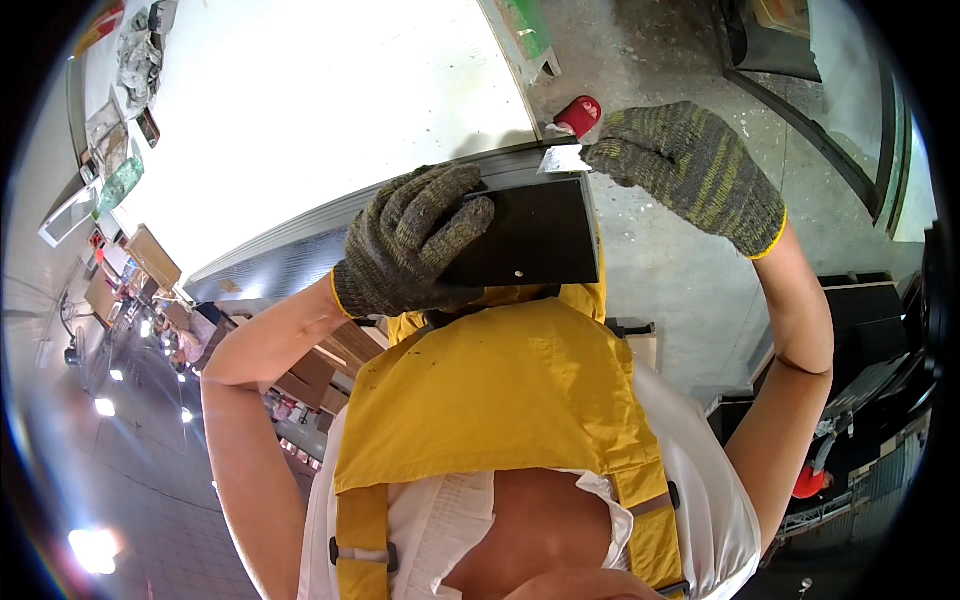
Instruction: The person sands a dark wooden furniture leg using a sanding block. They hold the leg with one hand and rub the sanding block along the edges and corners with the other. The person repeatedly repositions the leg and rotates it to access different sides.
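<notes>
My left hand [415,240], in a grey-green knitted glove with a yellow cuff, grips a flat black panel [540,235] in front of my apron. Its thumb and fingers lie across the panel's left part; a small hole shows near the lower edge. My right hand [690,170], gloved alike, pinches a small white sheet-like piece [565,159] at the panel's upper right corner. Whether that piece is paper, film or cloth I cannot make out. Behind the panel, long dark boards [300,245] lie along the edge of the white table [350,80].
At the table's far left lie a crumpled grey cloth [140,50], a phone-like dark object [148,127] and a green plastic wrapping [120,187]. A red slipper-like shoe [577,116] shows on the concrete floor beyond the table corner. A dark frame [810,130] stands at the right.
</notes>
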A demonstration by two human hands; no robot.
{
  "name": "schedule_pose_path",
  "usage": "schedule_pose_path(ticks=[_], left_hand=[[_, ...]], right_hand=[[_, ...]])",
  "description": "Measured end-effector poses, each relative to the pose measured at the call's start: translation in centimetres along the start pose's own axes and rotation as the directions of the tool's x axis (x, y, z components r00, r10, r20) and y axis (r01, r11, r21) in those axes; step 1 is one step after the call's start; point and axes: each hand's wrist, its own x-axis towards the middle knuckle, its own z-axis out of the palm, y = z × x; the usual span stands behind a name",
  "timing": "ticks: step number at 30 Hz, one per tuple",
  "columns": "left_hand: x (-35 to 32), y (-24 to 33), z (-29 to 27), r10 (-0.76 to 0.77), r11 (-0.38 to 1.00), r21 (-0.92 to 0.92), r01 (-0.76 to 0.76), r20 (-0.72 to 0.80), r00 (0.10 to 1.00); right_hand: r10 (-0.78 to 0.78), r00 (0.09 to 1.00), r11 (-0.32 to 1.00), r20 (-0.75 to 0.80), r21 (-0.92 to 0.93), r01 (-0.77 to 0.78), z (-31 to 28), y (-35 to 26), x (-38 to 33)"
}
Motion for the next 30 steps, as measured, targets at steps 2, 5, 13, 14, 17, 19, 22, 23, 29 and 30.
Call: schedule_pose_path(ticks=[2, 5, 13, 14, 17, 19, 22, 23, 29, 30], left_hand=[[0.0, -0.1, -0.1, 0.007, 1.0, -0.003, -0.007, 0.005, 1.0], [0.4, -0.2, -0.3, 0.02, 1.0, -0.022, -0.02, 0.002, 1.0], [0.1, 0.1, 0.2, -0.003, 1.0, 0.009, 0.003, -0.017, 1.0], [0.4, -0.2, 0.1, 0.048, 0.999, 0.001, -0.048, -0.037, 0.998], [0.9, -0.2, 0.0, 0.045, 0.999, -0.011, -0.045, -0.012, 0.999], [0.7, -0.1, 0.1, 0.062, 0.998, 0.03, -0.061, -0.017, 0.998], [0.9, 0.5, 0.0, 0.099, 0.993, 0.062, -0.099, 0.004, 0.995], [0.7, 0.5, 0.1, 0.111, 0.99, 0.09, -0.112, 0.013, 0.994], [0.2, -0.2, 0.5, 0.144, 0.976, 0.157, -0.148, 0.039, 0.989], [0.3, -0.1, 0.4, 0.149, 0.975, 0.161, -0.155, 0.052, 0.988]], right_hand=[[0.114, 0.993, 0.993, 0.027, 0.04, -0.115, 0.8, -0.1, 0.2], [0.171, 0.954, 0.961, 0.245, 0.173, -0.217, 3.4, 2.4, 0.4], [0.409, 0.909, 0.859, -0.08, 0.37, -0.354, 2.6, -2.1, -2.8], [0.48, 0.874, 0.749, -0.078, 0.554, -0.362, 2.4, -4.6, -2.7], [0.372, 0.878, 0.92, -0.3, 0.246, -0.306, 5.0, -7.2, -2.5], [0.483, 0.831, 0.869, -0.278, 0.272, -0.414, 6.5, -7.2, -2.4], [0.768, 0.64, 0.551, -0.004, 0.513, -0.658, 9.2, -5.6, -2.9], [0.814, 0.574, 0.456, 0.088, 0.515, -0.726, 10.0, -4.7, -3.1], [0.771, 0.562, 0.498, -0.3, 0.833, -0.239, 7.7, -9.3, -2.2], [0.714, 0.612, 0.631, -0.34, 0.691, -0.353, 6.1, -9.3, -1.5]])
